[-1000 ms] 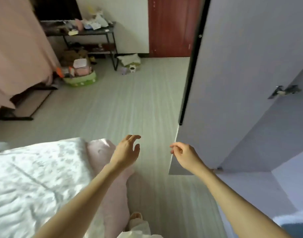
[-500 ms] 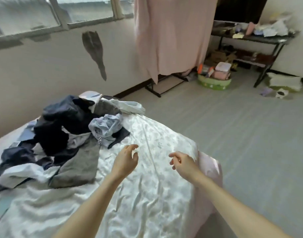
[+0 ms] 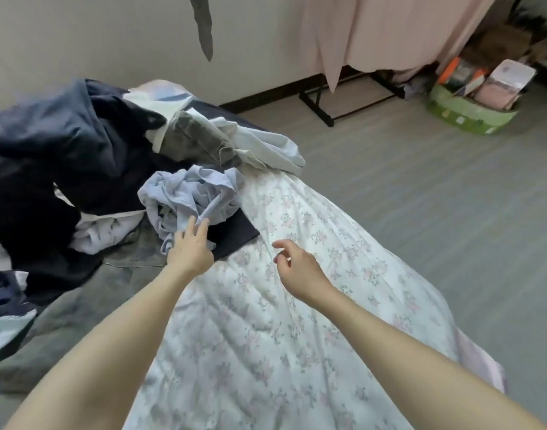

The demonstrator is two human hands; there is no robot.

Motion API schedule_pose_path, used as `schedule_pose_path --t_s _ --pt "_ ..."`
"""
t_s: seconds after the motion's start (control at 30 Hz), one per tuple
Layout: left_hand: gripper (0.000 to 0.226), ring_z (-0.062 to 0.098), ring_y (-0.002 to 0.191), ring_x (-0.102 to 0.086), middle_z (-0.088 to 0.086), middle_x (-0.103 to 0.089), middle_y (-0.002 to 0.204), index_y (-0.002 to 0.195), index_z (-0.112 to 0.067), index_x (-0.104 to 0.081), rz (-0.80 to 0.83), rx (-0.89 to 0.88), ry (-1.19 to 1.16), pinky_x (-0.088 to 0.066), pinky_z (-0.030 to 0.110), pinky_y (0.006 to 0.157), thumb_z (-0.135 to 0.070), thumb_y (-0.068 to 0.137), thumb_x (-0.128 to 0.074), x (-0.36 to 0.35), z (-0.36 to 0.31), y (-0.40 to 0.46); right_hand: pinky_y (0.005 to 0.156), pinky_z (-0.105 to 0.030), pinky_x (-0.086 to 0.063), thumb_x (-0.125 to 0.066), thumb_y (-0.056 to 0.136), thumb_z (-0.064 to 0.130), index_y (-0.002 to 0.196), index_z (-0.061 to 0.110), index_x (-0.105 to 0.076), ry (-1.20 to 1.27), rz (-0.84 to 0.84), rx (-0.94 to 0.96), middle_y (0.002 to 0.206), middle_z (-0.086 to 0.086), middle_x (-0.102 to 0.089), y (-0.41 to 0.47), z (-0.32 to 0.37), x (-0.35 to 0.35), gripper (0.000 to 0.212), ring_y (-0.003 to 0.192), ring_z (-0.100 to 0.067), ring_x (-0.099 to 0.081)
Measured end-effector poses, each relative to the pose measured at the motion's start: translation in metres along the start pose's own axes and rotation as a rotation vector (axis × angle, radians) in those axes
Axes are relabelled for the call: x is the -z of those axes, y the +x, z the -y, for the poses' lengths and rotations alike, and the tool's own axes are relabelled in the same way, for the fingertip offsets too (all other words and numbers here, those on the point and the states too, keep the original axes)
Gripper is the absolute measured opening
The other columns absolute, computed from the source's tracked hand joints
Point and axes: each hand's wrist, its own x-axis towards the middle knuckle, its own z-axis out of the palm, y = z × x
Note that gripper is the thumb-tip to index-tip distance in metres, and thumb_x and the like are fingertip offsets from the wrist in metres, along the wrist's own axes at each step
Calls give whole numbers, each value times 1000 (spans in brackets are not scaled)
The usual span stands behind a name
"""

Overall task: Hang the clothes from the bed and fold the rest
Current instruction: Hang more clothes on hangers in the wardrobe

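A heap of clothes lies on the left half of the bed (image 3: 297, 321), which has a white floral cover. Dark navy garments (image 3: 58, 150) form the bulk of the heap, with a grey piece (image 3: 194, 138) and a pale blue shirt (image 3: 266, 147) behind. A crumpled light blue garment (image 3: 188, 197) sits at the heap's near edge on a dark folded piece (image 3: 232, 237). My left hand (image 3: 190, 246) reaches to it, straight fingertips touching its lower fold. My right hand (image 3: 297, 265) hovers over the floral cover, fingers loosely curled and holding nothing.
A pink curtain (image 3: 384, 32) hangs over a black rack foot (image 3: 325, 110) at the far wall. A green basket (image 3: 470, 113) full of items stands on the grey floor at right. The wall runs behind the bed's left side.
The view swung from the wardrobe door to the bed and closed in on the heap. My left hand moved forward onto the light blue garment; my right hand stayed empty.
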Motion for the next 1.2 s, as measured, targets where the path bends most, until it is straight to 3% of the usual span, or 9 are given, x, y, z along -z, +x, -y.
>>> schedule_pose_path --t_s 0.13,0.23,0.37,0.57,0.67,0.73,0.93,1.07,1.2 --pt "69 40 140 3 -5 13 156 146 -29 -11 -34 101 -3 -28 56 103 -11 91 -48 -20 12 49 73 -31 -44 -30 96 21 130 24 -45 11 22 -5 116 3 -57 28 -31 -18 37 90 -15 -55" --pt "26 41 119 -35 15 -34 141 115 -3 -52 -197 130 -49 -38 47 85 -3 89 -47 -25 16 60 67 -25 -41 -31 96 18 126 23 -49 97 25 -46 104 6 -59 36 -50 -23 35 91 -15 -58" --pt "13 37 84 -49 23 -53 80 75 3 -49 -431 -166 -370 -33 37 67 4 87 -50 -27 -13 22 70 -25 -48 -39 98 19 123 13 -53 463 -46 -235 93 5 -61 36 -51 -15 30 81 -12 -60" --pt "19 17 66 -45 5 -50 65 67 -3 -53 -377 -724 -479 -38 25 57 -7 85 -53 -32 -61 -106 87 -43 -52 -61 84 45 131 23 -41 997 187 -448 123 -11 -52 10 -28 14 57 112 -30 -56" --pt "7 20 64 -50 4 -55 69 71 -4 -60 -197 -874 -475 -43 28 53 -3 78 -59 -42 -72 -168 65 -21 -51 -61 86 8 99 3 -60 798 188 -422 86 -9 -64 -27 -20 10 14 80 -18 -61" --pt "5 13 61 -50 -1 -60 76 75 -8 -64 -139 -864 -537 -43 21 51 -9 78 -60 -45 -73 -200 57 -17 -50 -48 82 -10 89 6 -66 690 116 -410 74 -3 -67 -59 -30 9 25 70 -14 -61" --pt "20 18 85 -60 5 -65 99 94 -7 -68 -291 -514 -449 -52 30 66 -17 82 -56 -54 -72 -215 78 -25 -43 -38 79 -5 103 24 -69 -130 257 -307 98 6 -61 -179 -120 27 49 94 -14 -55" --pt "61 31 135 -27 5 -33 147 139 -21 -40 63 -385 -110 -26 47 105 -35 84 -62 -85 -68 -190 87 -30 -45 -39 80 -4 103 22 -69 -198 23 -492 107 -7 -65 -225 -168 42 46 103 -27 -57" --pt "56 22 137 -19 -3 -31 144 139 -30 -33 386 -454 276 -9 55 109 -38 87 -52 -115 -67 -185 79 -21 -34 -39 85 -2 115 23 -67 -149 -175 -579 116 -12 -60 -239 -189 47 48 110 -28 -54"
